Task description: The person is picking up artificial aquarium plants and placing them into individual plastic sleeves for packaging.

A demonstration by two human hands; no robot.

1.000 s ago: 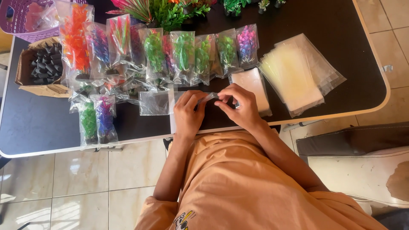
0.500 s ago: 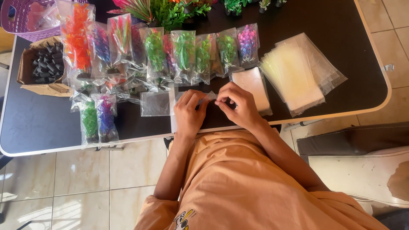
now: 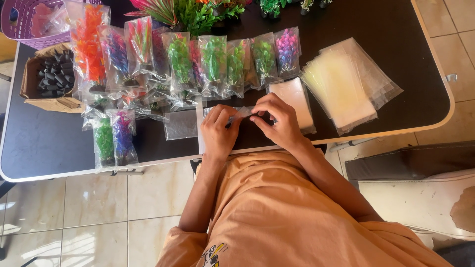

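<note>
At the near edge of the dark counter, both hands meet over one small clear bag. Bag lies w/ its long axis running left-right, stretched between the two hands, so each hand has one end; neither needs to reach. Left hand sits on the bag's left end, fingers curled down, pinching the plastic. Right hand is at the right end, thumb & forefinger closed on something dark and thin at the bag's mouth; too small to tell what it is. Both hands closed in a pinch, not a fist, other fingers loosely bent.

Just beyond the right hand, touching or nearly so, lies a stack of white-ish flat sleeves. Further right, well apart from the hands, a fanned pile of empty clear bags, yellowish in the middle. To the left of the left hand, near it, one flat empty bag lies by itself.

Behind the hands runs a row of packed bags w/ plastic plants: green, purple, pink, orange. Two more packed ones, green & purple, lie nearer the front edge at left. Far left: cardboard box of dark small tubes; purple basket in the corner. Loose plastic plants at the far edge.
</note>
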